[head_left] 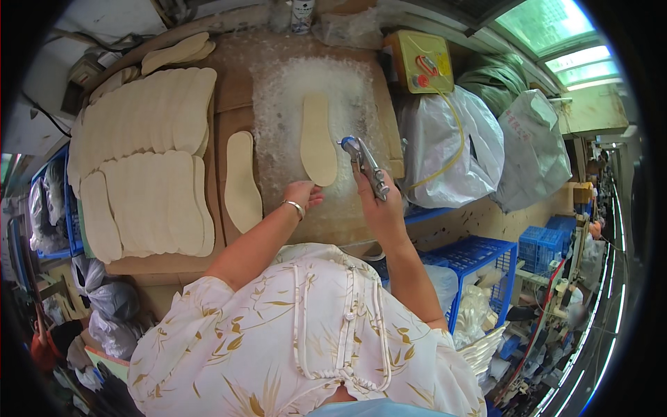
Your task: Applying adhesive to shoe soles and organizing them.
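Observation:
A cream insole (318, 142) lies lengthwise on a whitish, crusted patch of the work surface. At its near end, my left hand (303, 197) has its fingers closed at the edge, with a bracelet on the wrist. My right hand (381, 208) is wrapped around a metal spray gun (372, 170) with a blue tip, held just right of the insole and apart from it. Left of the patch, a single insole or small stack (242, 181) rests on brown cardboard. Overlapping rows of insoles (149, 115) cover the left side of the table.
A yellow can (418, 61) with a yellowish hose stands at the back right, beside white sacks (451, 149). Blue crates (479, 260) stand at the right, below the table edge. A spray can (301, 15) stands at the far edge. More insoles (177, 52) lie far left.

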Tool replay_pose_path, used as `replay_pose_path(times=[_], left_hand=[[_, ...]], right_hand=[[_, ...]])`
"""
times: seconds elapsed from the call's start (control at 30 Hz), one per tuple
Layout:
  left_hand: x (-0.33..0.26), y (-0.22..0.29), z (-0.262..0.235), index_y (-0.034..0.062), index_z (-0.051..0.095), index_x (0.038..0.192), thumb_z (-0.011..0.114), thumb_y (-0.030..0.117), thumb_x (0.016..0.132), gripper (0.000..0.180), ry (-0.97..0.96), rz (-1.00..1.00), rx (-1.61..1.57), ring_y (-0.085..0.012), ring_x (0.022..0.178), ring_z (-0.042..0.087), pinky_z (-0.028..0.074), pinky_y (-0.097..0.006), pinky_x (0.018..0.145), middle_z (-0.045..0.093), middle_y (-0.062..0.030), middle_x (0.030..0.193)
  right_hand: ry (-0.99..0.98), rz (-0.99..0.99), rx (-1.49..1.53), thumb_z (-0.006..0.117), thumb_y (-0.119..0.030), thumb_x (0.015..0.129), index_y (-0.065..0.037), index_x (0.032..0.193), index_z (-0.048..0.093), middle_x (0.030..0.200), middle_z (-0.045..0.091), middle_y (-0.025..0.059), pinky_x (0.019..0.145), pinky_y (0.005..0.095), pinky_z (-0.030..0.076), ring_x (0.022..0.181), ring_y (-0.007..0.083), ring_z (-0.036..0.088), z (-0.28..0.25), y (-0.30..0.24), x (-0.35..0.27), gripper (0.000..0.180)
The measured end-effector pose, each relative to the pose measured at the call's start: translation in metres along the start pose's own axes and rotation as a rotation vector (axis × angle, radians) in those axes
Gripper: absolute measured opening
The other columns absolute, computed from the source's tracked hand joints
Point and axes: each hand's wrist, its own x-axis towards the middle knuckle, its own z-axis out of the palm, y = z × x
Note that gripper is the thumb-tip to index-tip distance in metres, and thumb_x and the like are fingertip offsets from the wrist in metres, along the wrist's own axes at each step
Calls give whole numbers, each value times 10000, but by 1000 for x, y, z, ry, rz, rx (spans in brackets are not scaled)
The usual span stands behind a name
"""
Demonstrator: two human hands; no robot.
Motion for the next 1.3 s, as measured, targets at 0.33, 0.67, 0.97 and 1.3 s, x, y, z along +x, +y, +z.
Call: replay_pose_path(times=[0.33,0.67,0.97,1.3], left_hand=[[1,-2,-1,-21,547,1042,526,113,888,206,-4,1,-15,-247,766,661,569,-314,621,624,-121,921],[1,-3,-1,-18,544,1047,510,104,898,196,-2,-6,-9,-236,770,663,574,-314,624,633,-129,948],[0,-4,0,-13,544,1053,502,97,895,196,8,-13,-4,-233,761,665,572,-309,623,635,-125,933],[1,-7,0,-16,541,1074,493,100,898,216,13,-17,-16,-243,785,663,572,-314,638,635,-128,952]], right_hand=[[-9,24,18,588,-256,927,-17,916,565,677,561,165,568,365,430,583,304,517,3,6,0,241],[-49,-24,132,583,-236,930,-9,919,570,667,542,158,583,359,435,589,269,496,9,17,5,228],[-22,4,53,588,-283,929,-5,910,576,653,550,172,558,375,433,574,315,524,9,17,18,279],[22,115,-20,587,-302,922,-24,902,573,687,575,197,563,391,434,629,384,549,2,24,14,280]])
